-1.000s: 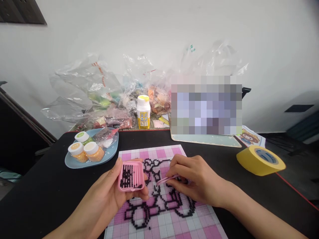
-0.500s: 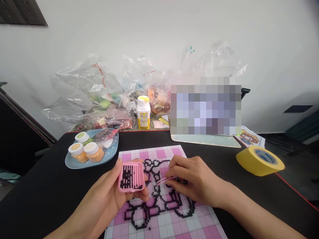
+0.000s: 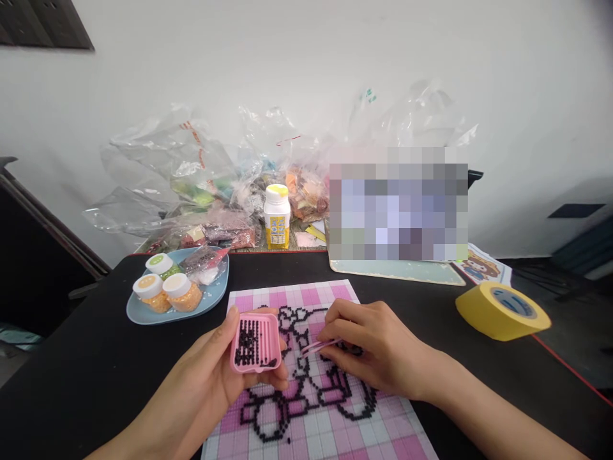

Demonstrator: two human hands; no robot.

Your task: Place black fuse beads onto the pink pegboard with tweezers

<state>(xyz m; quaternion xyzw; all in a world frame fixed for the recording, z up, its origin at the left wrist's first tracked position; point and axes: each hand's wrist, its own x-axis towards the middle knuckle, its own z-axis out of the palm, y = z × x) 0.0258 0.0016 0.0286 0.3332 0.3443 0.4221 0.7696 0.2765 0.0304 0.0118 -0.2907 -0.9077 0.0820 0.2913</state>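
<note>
Our left hand (image 3: 218, 358) grips the pink bead tray (image 3: 272, 338); our right hand (image 3: 378, 345) pinches pink tweezers (image 3: 317, 347) over the checked board (image 3: 345, 442).

The view's bottom edge crops the checkered board (image 3: 330, 441).

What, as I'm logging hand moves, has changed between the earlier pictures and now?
The left hand and the pink tray it holds have shifted very slightly right and lower; the view has drifted a little too. Nothing was taken up or let go. The right hand still holds the pink tweezers over the checked board.
</note>
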